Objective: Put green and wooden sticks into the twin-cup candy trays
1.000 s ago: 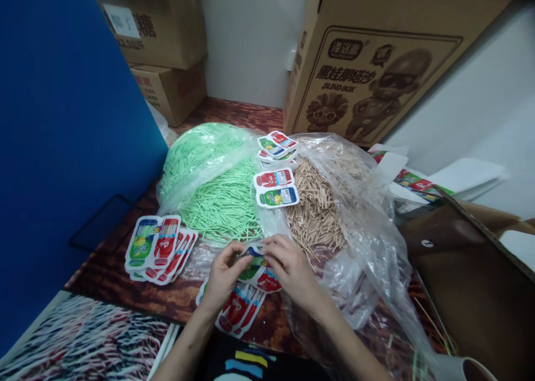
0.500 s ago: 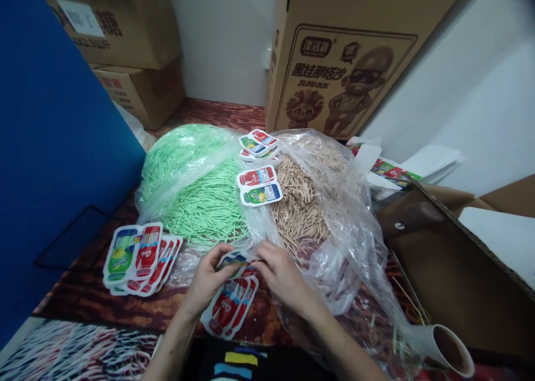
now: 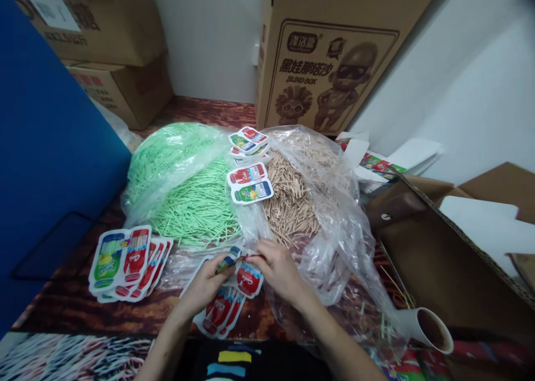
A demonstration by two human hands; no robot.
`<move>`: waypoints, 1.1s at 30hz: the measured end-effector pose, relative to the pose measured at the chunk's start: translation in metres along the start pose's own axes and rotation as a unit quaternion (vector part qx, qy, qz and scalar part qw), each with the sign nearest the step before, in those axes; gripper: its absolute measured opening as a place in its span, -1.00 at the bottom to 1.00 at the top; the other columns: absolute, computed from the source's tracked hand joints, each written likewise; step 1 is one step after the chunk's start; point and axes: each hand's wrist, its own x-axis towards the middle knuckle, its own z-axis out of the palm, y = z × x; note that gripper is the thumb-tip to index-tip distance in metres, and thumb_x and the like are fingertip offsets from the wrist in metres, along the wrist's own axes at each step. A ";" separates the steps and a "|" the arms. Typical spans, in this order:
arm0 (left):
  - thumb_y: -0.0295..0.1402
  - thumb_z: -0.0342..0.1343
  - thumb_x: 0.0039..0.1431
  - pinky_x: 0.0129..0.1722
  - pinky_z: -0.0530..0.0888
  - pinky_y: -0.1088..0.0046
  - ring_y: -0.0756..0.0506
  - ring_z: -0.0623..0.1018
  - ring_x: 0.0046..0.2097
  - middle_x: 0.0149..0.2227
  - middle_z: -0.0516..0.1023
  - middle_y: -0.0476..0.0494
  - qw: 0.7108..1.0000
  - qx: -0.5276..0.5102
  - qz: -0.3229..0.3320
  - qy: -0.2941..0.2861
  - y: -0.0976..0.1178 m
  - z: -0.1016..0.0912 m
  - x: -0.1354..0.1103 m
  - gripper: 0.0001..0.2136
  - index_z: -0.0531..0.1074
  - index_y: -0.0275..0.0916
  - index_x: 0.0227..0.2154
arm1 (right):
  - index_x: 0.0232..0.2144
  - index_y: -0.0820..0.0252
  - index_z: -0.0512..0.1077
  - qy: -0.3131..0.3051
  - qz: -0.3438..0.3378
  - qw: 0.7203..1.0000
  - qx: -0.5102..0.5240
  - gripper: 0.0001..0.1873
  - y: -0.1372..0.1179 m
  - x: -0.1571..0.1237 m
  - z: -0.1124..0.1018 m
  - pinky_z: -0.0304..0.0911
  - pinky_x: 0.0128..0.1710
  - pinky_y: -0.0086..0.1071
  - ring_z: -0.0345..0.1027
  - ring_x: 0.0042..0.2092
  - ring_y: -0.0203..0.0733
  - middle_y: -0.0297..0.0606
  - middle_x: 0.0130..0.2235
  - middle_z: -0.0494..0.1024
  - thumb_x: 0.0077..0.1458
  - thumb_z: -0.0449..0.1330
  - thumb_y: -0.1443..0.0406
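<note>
My left hand (image 3: 204,285) is closed on one side of a bottle-shaped packet (image 3: 249,281), printed with a red cola bottle and a green one. The fingers of my right hand (image 3: 279,268) pinch its upper right edge. The packet looks bent between my hands, and my fingers cover part of it. Just below, more packets (image 3: 220,314) lie overlapped on the table. Beyond my hands sit a bag of light green sticks (image 3: 196,203) and a bag of brown sticks (image 3: 292,194).
A fanned pile of packets (image 3: 119,264) lies at the left. More packets (image 3: 249,183) rest between the two bags. At the right are an open carton (image 3: 443,275) and a tipped paper cup (image 3: 430,331). A tall cardboard box (image 3: 330,52) stands at the back.
The packet in my hands has turned and bent, so its red cola half now shows below my fingers. The whole view has shifted, moving the scene slightly left.
</note>
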 end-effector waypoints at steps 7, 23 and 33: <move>-0.30 0.29 -0.14 -0.24 0.43 0.40 -0.16 0.49 -0.27 -0.38 0.56 -0.09 0.996 -0.019 -0.025 0.080 -0.004 0.021 0.002 -0.73 0.56 -0.27 -0.31 | -0.56 0.17 0.30 0.078 -0.019 0.993 -0.084 -0.69 0.007 -0.008 0.014 0.04 -0.36 -0.37 0.22 -0.35 -0.22 -0.30 -0.46 0.37 0.22 0.11 0.24; -0.29 0.25 -0.02 -0.41 0.35 0.52 -0.01 0.41 -0.45 -0.50 0.51 0.01 0.996 -0.041 -0.029 0.080 -0.010 0.046 0.004 -0.82 0.55 -0.30 -0.39 | -0.56 0.20 0.32 0.028 0.127 0.974 0.188 -0.80 0.023 -0.018 0.002 0.11 -0.39 -0.45 0.25 -0.41 -0.29 -0.42 -0.52 0.34 0.07 0.19 0.29; -0.23 0.16 0.08 -0.41 0.34 0.53 -0.01 0.38 -0.46 -0.53 0.46 0.03 0.990 -0.022 0.001 0.137 -0.014 0.037 0.001 -0.80 0.49 -0.27 -0.48 | -0.45 0.20 0.37 0.028 0.187 0.931 0.312 -0.82 0.025 -0.021 0.024 0.19 -0.43 -0.44 0.27 -0.43 -0.28 -0.42 -0.50 0.41 0.02 0.23 0.21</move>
